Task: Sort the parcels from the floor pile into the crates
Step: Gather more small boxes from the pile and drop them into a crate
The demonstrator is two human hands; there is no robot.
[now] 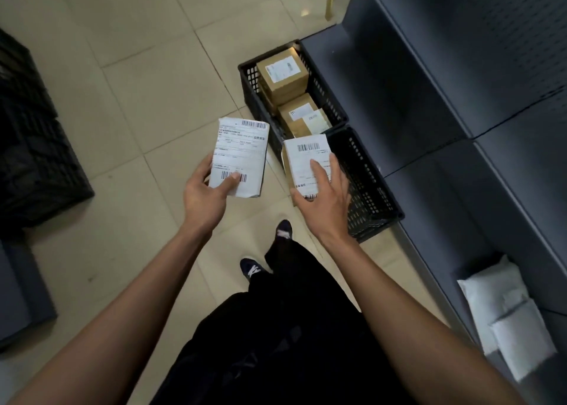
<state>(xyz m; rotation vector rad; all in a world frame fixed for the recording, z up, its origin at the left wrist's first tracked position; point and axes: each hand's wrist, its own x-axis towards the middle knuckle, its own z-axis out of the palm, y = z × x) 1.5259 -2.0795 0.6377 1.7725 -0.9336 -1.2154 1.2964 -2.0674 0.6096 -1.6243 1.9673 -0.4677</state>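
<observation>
Head view: left hand (pixel 204 194) grips a white labelled parcel (pixel 239 157), thumb pressed on the lower barcode. Right hand (pixel 325 196) holds a second labelled parcel (pixel 306 162) from above, fingers spread over its label. At one o'clock from the right hand, a black crate (pixel 250 80) holds brown boxes (pixel 282 74); a second black crate (pixel 368 189) sits at three o'clock. White padded bags (pixel 503 312) lie at five o'clock on grey shelving (pixel 429 67).
</observation>
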